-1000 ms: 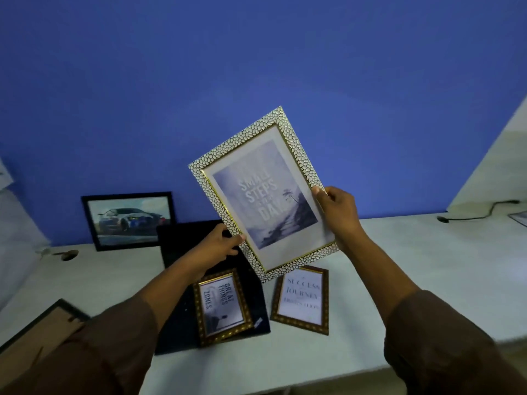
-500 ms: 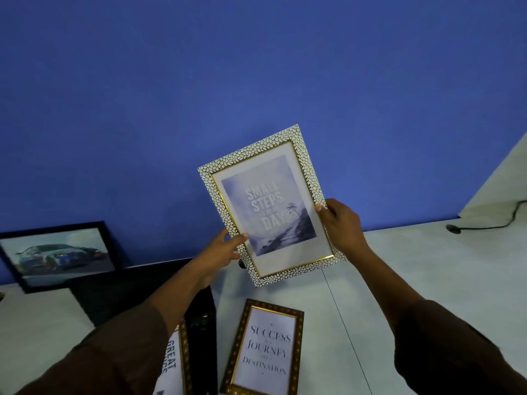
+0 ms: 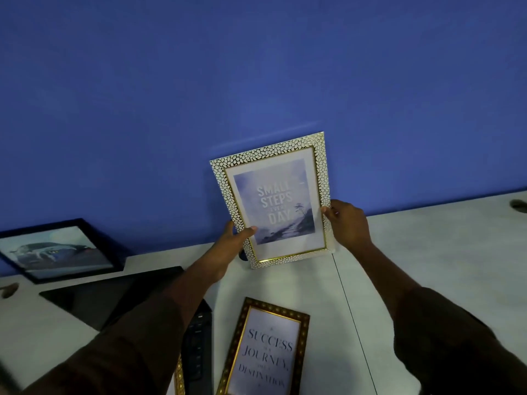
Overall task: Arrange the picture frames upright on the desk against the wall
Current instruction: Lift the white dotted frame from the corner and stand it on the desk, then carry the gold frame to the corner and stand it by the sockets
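I hold a white-and-gold pebbled frame [image 3: 273, 201] reading "Small Steps Every Day" nearly upright close to the blue wall, its bottom edge just above or on the white desk [image 3: 427, 252]. My left hand [image 3: 231, 243] grips its lower left edge and my right hand [image 3: 346, 226] grips its right edge. A black frame with a car picture [image 3: 57, 250] leans on the wall at the left. A brown-gold "Success" frame [image 3: 268, 352] lies flat near me. Another gold frame's edge [image 3: 179, 379] shows under my left sleeve.
A black laptop or pad [image 3: 114, 292] lies flat on the desk left of centre, with a dark remote-like object [image 3: 198, 352] beside it. A seam runs down the desk at the right of the held frame. A cable grommet [image 3: 519, 205] sits at the far right.
I have moved the pebbled frame down and away toward the wall, turning it closer to upright. The view has shifted right and nearer the desk.
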A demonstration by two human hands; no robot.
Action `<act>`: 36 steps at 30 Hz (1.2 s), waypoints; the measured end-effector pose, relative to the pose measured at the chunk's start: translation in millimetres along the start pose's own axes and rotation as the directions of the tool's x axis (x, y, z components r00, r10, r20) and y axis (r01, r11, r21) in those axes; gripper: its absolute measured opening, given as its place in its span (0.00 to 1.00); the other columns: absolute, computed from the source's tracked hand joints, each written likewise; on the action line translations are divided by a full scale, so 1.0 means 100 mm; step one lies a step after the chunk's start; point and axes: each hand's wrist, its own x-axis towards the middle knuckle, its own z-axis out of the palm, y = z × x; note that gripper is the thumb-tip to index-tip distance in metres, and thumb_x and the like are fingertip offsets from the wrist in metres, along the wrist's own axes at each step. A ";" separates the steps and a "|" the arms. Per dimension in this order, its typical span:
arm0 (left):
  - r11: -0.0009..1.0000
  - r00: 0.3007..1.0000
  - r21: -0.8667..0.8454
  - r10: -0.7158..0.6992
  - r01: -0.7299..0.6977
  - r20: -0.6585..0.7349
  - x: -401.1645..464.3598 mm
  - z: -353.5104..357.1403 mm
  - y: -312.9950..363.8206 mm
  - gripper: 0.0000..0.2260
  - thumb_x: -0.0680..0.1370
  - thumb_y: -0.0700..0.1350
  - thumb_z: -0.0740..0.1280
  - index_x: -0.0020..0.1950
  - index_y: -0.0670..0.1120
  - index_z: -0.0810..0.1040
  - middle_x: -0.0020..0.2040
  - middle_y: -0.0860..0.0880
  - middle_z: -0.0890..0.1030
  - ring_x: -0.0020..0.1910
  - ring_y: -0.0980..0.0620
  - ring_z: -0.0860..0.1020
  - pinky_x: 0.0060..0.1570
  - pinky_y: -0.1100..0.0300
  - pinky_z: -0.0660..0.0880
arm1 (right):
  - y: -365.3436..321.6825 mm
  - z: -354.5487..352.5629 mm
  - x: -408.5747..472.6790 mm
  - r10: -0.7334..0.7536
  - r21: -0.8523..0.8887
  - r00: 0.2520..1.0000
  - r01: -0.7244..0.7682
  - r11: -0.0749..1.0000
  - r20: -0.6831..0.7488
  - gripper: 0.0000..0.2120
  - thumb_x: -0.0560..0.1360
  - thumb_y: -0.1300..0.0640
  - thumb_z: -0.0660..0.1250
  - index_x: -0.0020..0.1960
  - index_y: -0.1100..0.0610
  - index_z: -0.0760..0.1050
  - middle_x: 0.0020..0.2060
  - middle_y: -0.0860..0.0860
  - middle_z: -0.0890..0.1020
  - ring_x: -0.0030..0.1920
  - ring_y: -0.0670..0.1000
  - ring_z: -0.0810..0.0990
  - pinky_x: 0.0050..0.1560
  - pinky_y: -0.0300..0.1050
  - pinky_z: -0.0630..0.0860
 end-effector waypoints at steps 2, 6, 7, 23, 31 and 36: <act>1.000 1.000 0.023 0.001 -0.001 -0.007 0.07 0.03 -0.03 0.24 0.78 0.54 0.68 0.72 0.57 0.67 0.67 0.52 0.75 0.62 0.49 0.75 0.59 0.54 0.69 | 0.08 0.07 0.03 0.037 0.009 0.999 -0.037 0.999 0.031 0.14 0.83 0.48 0.62 0.48 0.59 0.77 0.42 0.57 0.83 0.46 0.62 0.83 0.43 0.44 0.69; 0.998 1.000 0.065 0.004 -0.003 -0.020 0.24 0.11 -0.08 0.20 0.79 0.51 0.67 0.71 0.54 0.69 0.63 0.53 0.76 0.56 0.52 0.76 0.55 0.56 0.70 | 0.24 0.20 0.13 0.077 0.006 0.996 -0.077 0.997 0.048 0.12 0.82 0.49 0.64 0.43 0.55 0.72 0.40 0.55 0.81 0.45 0.62 0.82 0.41 0.45 0.69; 0.998 1.000 0.065 -0.004 0.005 -0.027 0.29 0.13 -0.09 0.20 0.79 0.51 0.67 0.71 0.54 0.69 0.61 0.53 0.77 0.54 0.53 0.77 0.53 0.57 0.71 | 0.28 0.25 0.16 0.080 0.005 0.995 -0.080 0.997 0.055 0.12 0.82 0.49 0.64 0.44 0.55 0.74 0.43 0.56 0.83 0.46 0.62 0.82 0.42 0.46 0.71; 0.997 0.994 0.025 -0.067 0.069 -0.082 0.46 0.11 -0.49 0.33 0.81 0.46 0.66 0.80 0.49 0.50 0.72 0.46 0.71 0.60 0.52 0.71 0.57 0.59 0.66 | 0.39 0.70 -0.09 0.255 0.146 0.958 -0.273 0.951 0.131 0.23 0.79 0.41 0.65 0.68 0.53 0.73 0.61 0.56 0.83 0.59 0.60 0.83 0.58 0.54 0.78; 0.923 0.947 0.217 -0.297 0.317 -0.121 -0.14 0.07 -1.50 0.37 0.77 0.53 0.70 0.79 0.45 0.54 0.74 0.42 0.68 0.70 0.43 0.70 0.62 0.57 0.67 | 0.50 1.20 -1.65 0.419 0.110 0.868 -0.460 0.881 0.267 0.23 0.78 0.42 0.67 0.68 0.52 0.71 0.56 0.56 0.85 0.57 0.58 0.83 0.53 0.47 0.75; 0.793 0.888 0.400 -0.403 0.459 -0.220 -0.59 0.09 -2.13 0.39 0.70 0.63 0.68 0.74 0.42 0.63 0.70 0.38 0.71 0.66 0.38 0.73 0.62 0.50 0.73 | 0.44 1.36 -2.62 0.489 0.063 0.810 -0.534 0.843 0.324 0.16 0.80 0.46 0.64 0.64 0.52 0.73 0.50 0.56 0.86 0.53 0.59 0.84 0.47 0.47 0.75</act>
